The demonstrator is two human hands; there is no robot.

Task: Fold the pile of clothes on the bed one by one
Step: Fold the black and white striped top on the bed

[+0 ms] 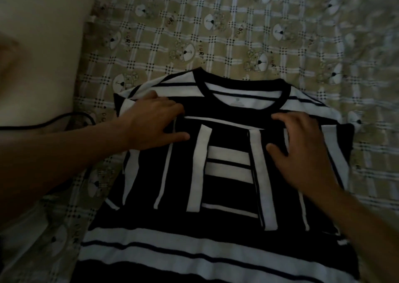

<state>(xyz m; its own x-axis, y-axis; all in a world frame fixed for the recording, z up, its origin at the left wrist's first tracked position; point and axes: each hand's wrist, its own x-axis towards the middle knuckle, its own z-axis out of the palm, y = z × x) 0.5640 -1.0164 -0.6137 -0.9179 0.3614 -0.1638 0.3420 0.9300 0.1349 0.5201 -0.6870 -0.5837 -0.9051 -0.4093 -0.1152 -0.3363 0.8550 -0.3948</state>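
A black-and-white striped T-shirt (pixel 228 174) lies flat on the bed, collar toward the far side. Both sleeves and side panels are folded inward over the chest, so their stripes run lengthwise. My left hand (pixel 155 120) rests palm down on the folded left panel near the shoulder, fingers spread. On the folded right panel, just below the collar, my right hand (pixel 302 146) lies flat with its fingers apart as well. Neither hand grips the cloth. The shirt's lower hem runs out of the bottom of the view.
The bed carries a beige checked sheet (pixel 237 34) printed with small bears. A pale pillow (pixel 36 51) lies at the far left, with a dark cable (pixel 54 120) running along its near edge. No other clothes are in view.
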